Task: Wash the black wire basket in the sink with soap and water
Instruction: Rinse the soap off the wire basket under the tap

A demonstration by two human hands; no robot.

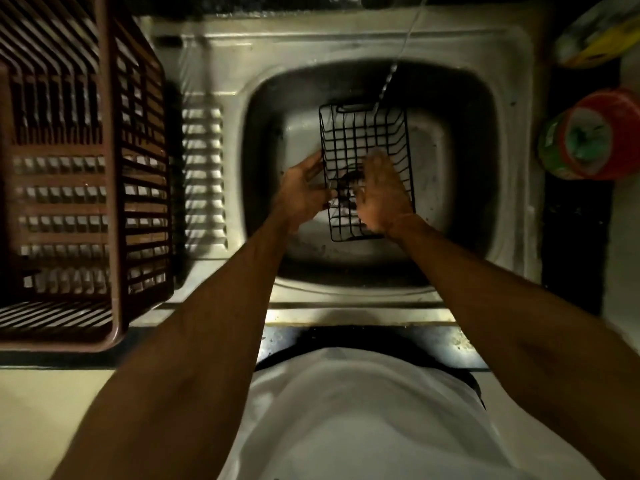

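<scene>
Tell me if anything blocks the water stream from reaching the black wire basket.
Nothing visible does. The water stream falls straight onto the far end of the black wire basket; the left hand and right hand are at its near end.

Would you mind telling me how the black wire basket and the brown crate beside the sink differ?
The black wire basket is thin metal wire; the brown crate is thick slatted plastic. The basket looks much smaller. It sits in the sink under running water, between both hands, while the crate stands untouched on the drainboard. Both are open-topped and gridded.
</scene>
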